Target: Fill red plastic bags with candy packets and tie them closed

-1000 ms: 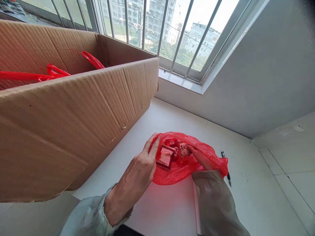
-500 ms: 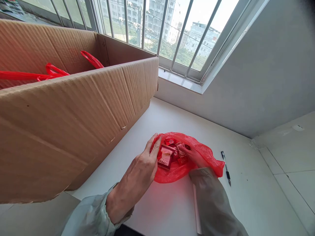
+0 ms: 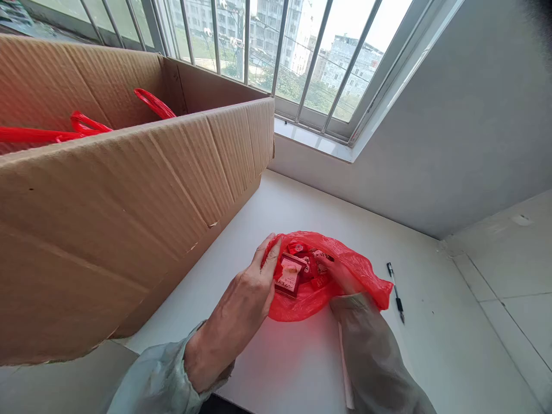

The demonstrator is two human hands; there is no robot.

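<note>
A red plastic bag lies open on the white tabletop. Inside it are a small red box and several small red packets. My left hand pinches the bag's left rim, its fingers curled over the edge right beside the red box. My right hand reaches into the bag from the right; the red plastic covers most of it and its fingers are hidden among the packets.
A large open cardboard box fills the left side, with red plastic bag handles sticking up inside. A black pen lies to the right of the bag. A barred window and grey wall stand behind.
My right hand has pushed further into the bag, so the plastic now hides more of it. The left hand has kept its hold on the rim.
</note>
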